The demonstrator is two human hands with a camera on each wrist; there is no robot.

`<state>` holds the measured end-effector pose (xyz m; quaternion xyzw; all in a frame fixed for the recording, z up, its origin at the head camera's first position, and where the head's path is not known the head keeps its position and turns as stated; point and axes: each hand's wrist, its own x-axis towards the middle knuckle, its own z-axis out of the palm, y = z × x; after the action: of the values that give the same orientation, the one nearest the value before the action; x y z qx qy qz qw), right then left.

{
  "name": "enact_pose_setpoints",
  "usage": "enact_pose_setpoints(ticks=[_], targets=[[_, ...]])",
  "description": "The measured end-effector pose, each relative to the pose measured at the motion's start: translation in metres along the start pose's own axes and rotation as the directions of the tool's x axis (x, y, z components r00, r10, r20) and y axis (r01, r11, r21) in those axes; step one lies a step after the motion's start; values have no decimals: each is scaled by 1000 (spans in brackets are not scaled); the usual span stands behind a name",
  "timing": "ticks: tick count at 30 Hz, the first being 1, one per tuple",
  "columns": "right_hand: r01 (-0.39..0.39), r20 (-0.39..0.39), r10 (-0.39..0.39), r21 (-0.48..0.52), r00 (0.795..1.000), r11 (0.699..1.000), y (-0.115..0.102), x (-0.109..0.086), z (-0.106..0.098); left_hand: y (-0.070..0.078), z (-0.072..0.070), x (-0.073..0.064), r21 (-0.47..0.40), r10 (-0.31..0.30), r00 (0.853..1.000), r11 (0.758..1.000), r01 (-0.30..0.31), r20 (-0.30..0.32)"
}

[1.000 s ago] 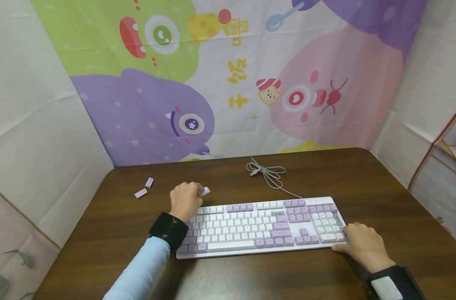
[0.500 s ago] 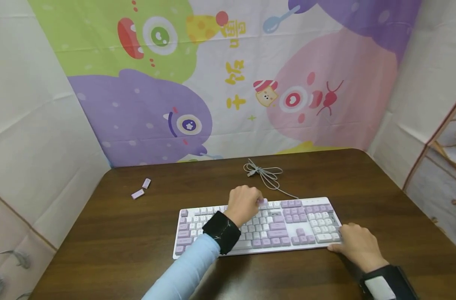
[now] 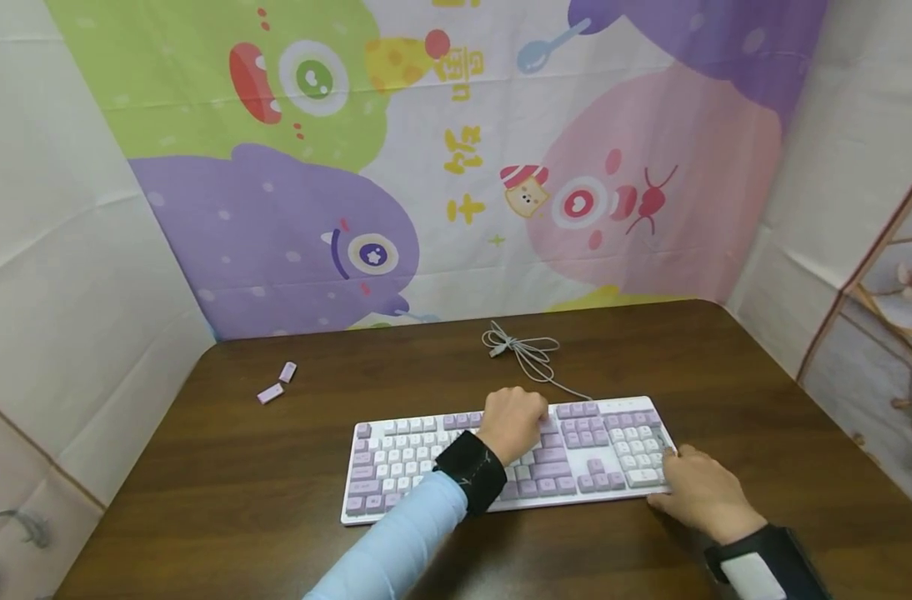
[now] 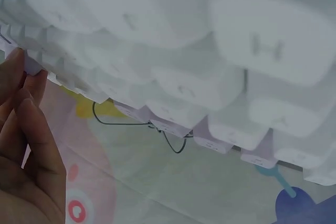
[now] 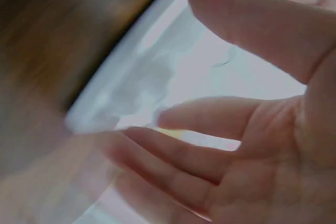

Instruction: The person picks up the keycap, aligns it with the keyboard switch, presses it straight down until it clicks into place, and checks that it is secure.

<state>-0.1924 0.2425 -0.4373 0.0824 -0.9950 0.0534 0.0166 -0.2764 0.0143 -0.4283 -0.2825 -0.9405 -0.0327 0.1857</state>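
Observation:
A white and purple keyboard (image 3: 403,454) lies lengthwise across the wooden table. My left hand (image 3: 512,421) is over its back row, right of the middle, and hides several keys there. In the left wrist view the thumb and fingers pinch a light purple keycap (image 4: 32,66) right at the far row of keys. My right hand (image 3: 704,492) rests against the keyboard's right end, thumb by the front corner and fingers along the side edge. Seen from the right wrist, its fingers (image 5: 199,119) are extended and fairly straight, touching the keyboard edge.
Two loose purple keycaps, one small (image 3: 288,372) and one longer (image 3: 271,393), lie at the table's back left. Behind the keyboard sits its bundled cable (image 3: 527,350). A cartoon-printed cloth (image 3: 456,250) hangs beyond the table's back edge.
My left hand has carried the purple keycap rightward from beyond the keyboard's back left corner to the back row. The right hand stays at the keyboard's right end.

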Motion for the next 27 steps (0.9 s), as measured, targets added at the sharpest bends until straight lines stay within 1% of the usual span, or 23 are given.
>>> enact_pose_setpoints(ticks=[1, 2, 4, 5, 7, 9, 11, 14, 16, 18, 20, 22, 24, 27], targets=[[41, -39, -41, 1, 998, 999, -6, 1, -1, 0, 0, 0, -1, 3, 1000, 1000, -3, -1], [89, -88, -89, -1, 992, 996, -13, 2, -2, 0, 0, 0, -2, 5, 1000, 1000, -5, 0], [190, -174, -187, -2, 967, 982, -27, 6, -2, 0, -1, 0, -1, 7, 1000, 1000, -7, 8], [238, -211, -231, 6, 950, 971, -33, 9, -1, 0, -1, 0, 0, 7, 1000, 1000, -7, 11], [302, -233, -288, 27, 929, 953, -45, 17, 0, 0, -1, 1, 12, 6, 1000, 1000, -7, 21], [341, -237, -323, 38, 916, 939, -54, 24, 3, 1, 0, 1, 31, 8, 1000, 999, -8, 27], [355, -234, -336, 40, 912, 934, -60, 31, 7, 3, 0, 1, 62, 19, 999, 998, -21, 27], [355, -216, -341, 28, 915, 934, -66, 38, 13, 6, 0, -2, 146, 55, 998, 988, -58, 26], [344, -201, -333, 25, 921, 938, -69, 40, 15, 8, -2, -5, 215, 94, 995, 971, -100, 40], [335, -189, -324, 26, 927, 942, -72, 40, 16, 11, -4, -8, 266, 127, 990, 954, -138, 60], [328, -186, -317, 29, 930, 944, -74, 40, 15, 13, -6, -12, 290, 144, 986, 943, -164, 87], [329, -195, -320, 18, 927, 944, -74, 41, 16, 15, -8, -16, 301, 151, 983, 937, -177, 106], [327, -205, -317, 13, 926, 945, -76, 42, 15, 18, -8, -19, 307, 166, 981, 932, -191, 105], [315, -204, -307, 8, 930, 949, -78, 41, 15, 21, -6, -24, 321, 195, 977, 923, -214, 88]])
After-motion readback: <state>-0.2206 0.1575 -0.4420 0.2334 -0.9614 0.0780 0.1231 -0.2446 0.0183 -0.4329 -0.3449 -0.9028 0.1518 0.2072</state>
